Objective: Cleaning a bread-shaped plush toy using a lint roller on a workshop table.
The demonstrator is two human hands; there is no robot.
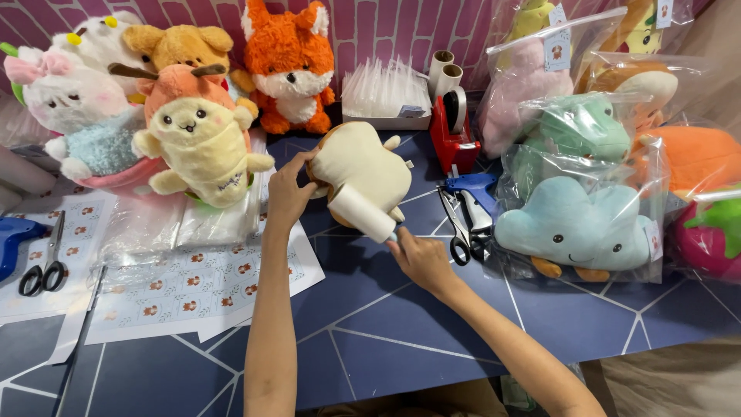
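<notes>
Lint-rolling in progress, bagging not yet done: cream plush toy (pixel 361 171) gripped by curled left-hand fingers (pixel 297 166), lint roller (pixel 362 211) pinched by right-hand fingers (pixel 403 241), unbagged, against bagged plush (pixel 575 224) beyond.

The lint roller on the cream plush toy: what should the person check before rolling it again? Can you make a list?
1. Left hand steadies the cream plush toy: ok.
2. Right hand grips the lint roller by its handle: ok.
3. Roller touches the toy's back: ok.
4. Roller sheet sticky enough: cannot tell.
5. Scissors lie close beside the right hand: not ok.
6. Bare blue table in front for moving: ok.
</notes>
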